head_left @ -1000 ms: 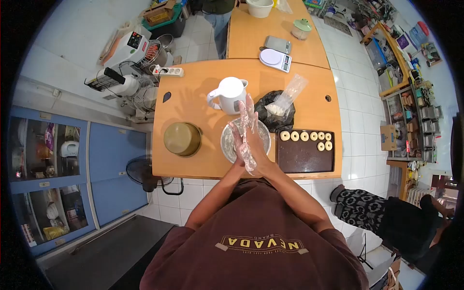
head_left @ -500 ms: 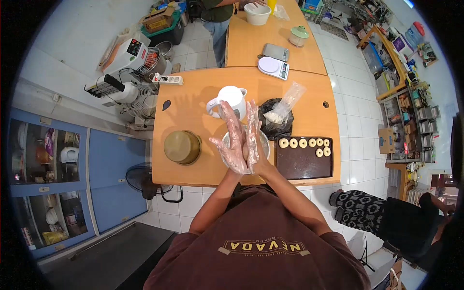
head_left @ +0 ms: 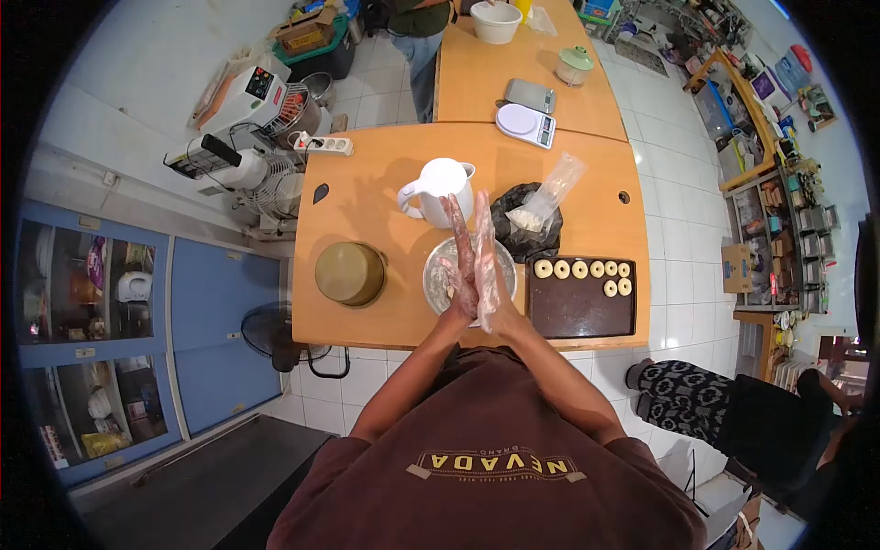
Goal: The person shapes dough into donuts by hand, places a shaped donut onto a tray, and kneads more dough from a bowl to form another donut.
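Both hands are held up over a metal bowl (head_left: 431,275), coated in something whitish and floury or doughy. My left hand (head_left: 463,261) has its fingers stretched out, palm turned toward the other hand. My right hand (head_left: 486,266) lies flat against it, fingers long and straight. Whether anything sits between the palms is hidden. Just beyond the fingertips stands a white pitcher (head_left: 442,188). A dark tray (head_left: 582,312) to the right bears several pale dough rings (head_left: 579,269).
Left of the bowl is an olive-brown round container (head_left: 349,273). A black bag (head_left: 518,229) holds a clear plastic bag (head_left: 555,188) of pale contents. Kitchen scales (head_left: 526,124), a power strip (head_left: 326,145) and a white tub (head_left: 496,23) are farther off. Other people stand beyond the table and at right.
My hands have gone from slightly parted fingers, palms turned more to view, to lying closer together and more edge-on. The camera view has shifted slightly.
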### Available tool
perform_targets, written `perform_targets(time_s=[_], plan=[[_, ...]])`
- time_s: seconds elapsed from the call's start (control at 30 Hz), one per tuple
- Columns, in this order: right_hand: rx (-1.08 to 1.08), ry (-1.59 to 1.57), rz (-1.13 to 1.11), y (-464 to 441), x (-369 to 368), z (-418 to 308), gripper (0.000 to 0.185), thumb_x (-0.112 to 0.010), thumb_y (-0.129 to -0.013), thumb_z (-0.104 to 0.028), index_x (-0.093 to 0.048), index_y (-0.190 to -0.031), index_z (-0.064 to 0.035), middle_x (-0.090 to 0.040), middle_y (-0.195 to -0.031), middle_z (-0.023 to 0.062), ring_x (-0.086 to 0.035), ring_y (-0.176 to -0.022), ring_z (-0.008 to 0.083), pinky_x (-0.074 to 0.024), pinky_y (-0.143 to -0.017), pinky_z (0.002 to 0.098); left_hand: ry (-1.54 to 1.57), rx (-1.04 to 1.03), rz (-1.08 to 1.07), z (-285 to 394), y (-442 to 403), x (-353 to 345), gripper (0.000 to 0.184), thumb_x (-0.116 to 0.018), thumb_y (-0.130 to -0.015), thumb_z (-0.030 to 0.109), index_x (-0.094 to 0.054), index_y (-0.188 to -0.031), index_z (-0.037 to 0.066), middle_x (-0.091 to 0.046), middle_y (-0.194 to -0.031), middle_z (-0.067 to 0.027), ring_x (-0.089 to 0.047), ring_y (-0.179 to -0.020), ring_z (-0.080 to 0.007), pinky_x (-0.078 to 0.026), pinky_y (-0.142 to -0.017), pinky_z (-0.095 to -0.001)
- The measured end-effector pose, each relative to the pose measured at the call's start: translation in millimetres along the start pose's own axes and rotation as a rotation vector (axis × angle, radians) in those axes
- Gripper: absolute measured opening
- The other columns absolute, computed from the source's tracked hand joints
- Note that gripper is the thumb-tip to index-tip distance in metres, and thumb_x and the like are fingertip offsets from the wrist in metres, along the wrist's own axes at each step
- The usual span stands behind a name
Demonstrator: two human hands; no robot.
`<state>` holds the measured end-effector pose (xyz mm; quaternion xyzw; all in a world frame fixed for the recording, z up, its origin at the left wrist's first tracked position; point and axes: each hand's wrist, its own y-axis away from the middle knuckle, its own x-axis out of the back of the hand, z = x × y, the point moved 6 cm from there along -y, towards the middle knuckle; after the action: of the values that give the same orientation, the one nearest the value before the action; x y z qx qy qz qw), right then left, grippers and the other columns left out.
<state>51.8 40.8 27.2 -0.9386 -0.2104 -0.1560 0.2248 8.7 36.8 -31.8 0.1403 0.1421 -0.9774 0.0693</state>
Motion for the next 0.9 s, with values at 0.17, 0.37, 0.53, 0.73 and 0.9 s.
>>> perform_targets(time_s=[0.17, 0.37, 0.53, 0.73, 0.9], plan=[[0.112, -0.338, 0.087, -6.1, 18.1, 15.8, 0.095, -0.052, -0.104, -0.048, 0.008, -0.166, -0.0050, 0.009, -0.173, 0.0182, 0.000, -0.160, 0.0367, -0.0064, -0.127, 0.0531, -0.105, -0.112, -0.002, 28.7, 10.6, -12.4, 0.118, 0.005, -0.079, 0.096, 0.009, -0.167, 0.016, 0.011, -0.175, -0.0057, 0.011, -0.160, -0.0268, 0.008, -0.127, -0.0488], [-0.011, -0.390, 0.046, -7.7, 8.4, 20.1, 0.094, -0.046, -0.104, -0.051, 0.008, -0.166, -0.0060, 0.008, -0.173, 0.0179, 0.000, -0.160, 0.0361, -0.0059, -0.127, 0.0526, -0.083, -0.095, 0.095, 67.0, -17.6, -5.7, 0.120, 0.006, -0.078, 0.097, 0.009, -0.167, 0.015, 0.012, -0.175, -0.0065, 0.015, -0.160, -0.0270, 0.013, -0.126, -0.0500], [-0.072, -0.444, 0.023, 1.1, -2.4, 18.9, 0.093, -0.041, -0.103, -0.055, 0.008, -0.166, -0.0068, 0.008, -0.173, 0.0177, 0.000, -0.160, 0.0356, -0.0055, -0.127, 0.0521, 0.222, -0.073, 0.167, 54.6, -36.4, 9.0, 0.117, -0.002, -0.080, 0.098, 0.007, -0.168, 0.021, 0.010, -0.175, -0.0052, 0.014, -0.160, -0.0268, 0.015, -0.125, -0.0492], [-0.114, -0.497, -0.010, 13.8, -6.2, 14.8, 0.092, -0.035, -0.103, -0.059, 0.009, -0.166, -0.0078, 0.007, -0.173, 0.0174, 0.000, -0.160, 0.0350, -0.0050, -0.127, 0.0516, 0.291, -0.070, 0.024, 47.6, -39.1, 6.3, 0.116, -0.005, -0.082, 0.097, 0.007, -0.168, 0.020, 0.014, -0.174, -0.0063, 0.013, -0.160, -0.0268, 0.008, -0.127, -0.0503], [-0.113, -0.520, -0.028, 17.2, -1.6, 10.3, 0.092, -0.030, -0.102, -0.062, 0.009, -0.166, -0.0086, 0.006, -0.173, 0.0172, 0.000, -0.160, 0.0345, -0.0046, -0.127, 0.0511, -0.149, -0.072, 0.044, 40.1, -36.4, -1.9, 0.115, -0.007, -0.083, 0.097, 0.006, -0.168, 0.020, 0.017, -0.174, -0.0090, 0.013, -0.160, -0.0296, 0.003, -0.128, -0.0518]])
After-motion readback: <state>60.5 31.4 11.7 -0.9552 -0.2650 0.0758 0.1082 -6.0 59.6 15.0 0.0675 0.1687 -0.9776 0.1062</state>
